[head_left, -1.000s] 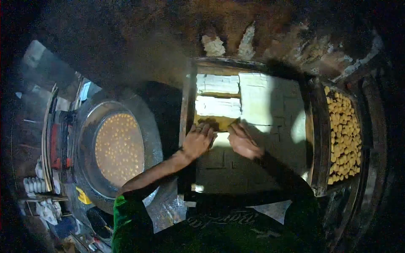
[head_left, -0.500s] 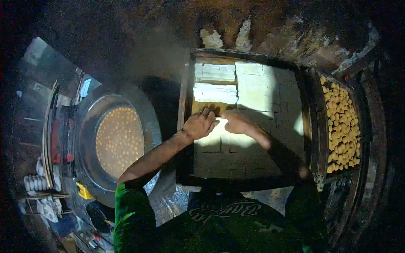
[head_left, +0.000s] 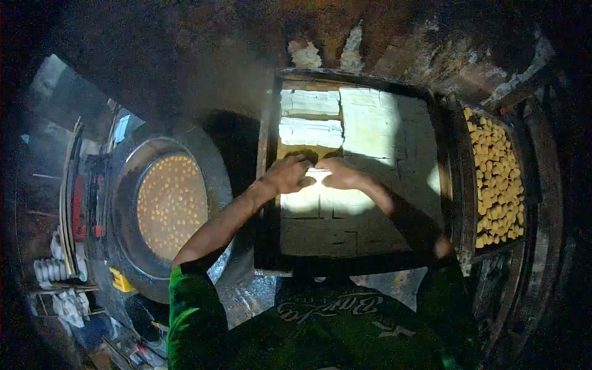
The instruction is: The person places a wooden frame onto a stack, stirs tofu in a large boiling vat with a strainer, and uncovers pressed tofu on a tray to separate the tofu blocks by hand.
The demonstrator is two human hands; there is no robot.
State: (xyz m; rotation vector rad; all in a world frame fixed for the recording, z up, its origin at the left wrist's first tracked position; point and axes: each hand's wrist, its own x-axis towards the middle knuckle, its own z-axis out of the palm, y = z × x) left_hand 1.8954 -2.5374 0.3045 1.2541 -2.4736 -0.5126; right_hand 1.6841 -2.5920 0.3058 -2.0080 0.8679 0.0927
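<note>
White cut blocks that look like tofu (head_left: 364, 123) lie in rows in a wooden-framed tray (head_left: 265, 148) in front of me. Near the tray's left side, my left hand (head_left: 288, 175) and my right hand (head_left: 343, 175) meet almost tip to tip. Their fingers curl around the far edge of a white tofu piece (head_left: 319, 173), with the thumbs on the near side. How firmly they hold it is partly hidden. Just beyond my fingers, a brown strip of tray bottom (head_left: 296, 150) shows between this row and a separate tofu row (head_left: 310, 131).
A large round pan (head_left: 126, 203) of brownish liquid with floating yellow pieces stands on the left. To the right, a wooden box (head_left: 470, 203) holds many yellow pieces (head_left: 498, 179). A yellow object (head_left: 121, 280) lies below the pan, and a rough wall (head_left: 394, 52) rises behind.
My fingers have bent inward from reaching over the brown strip and now curl at the row's edge. Both hands have shifted slightly away from me, and the view has moved a little.
</note>
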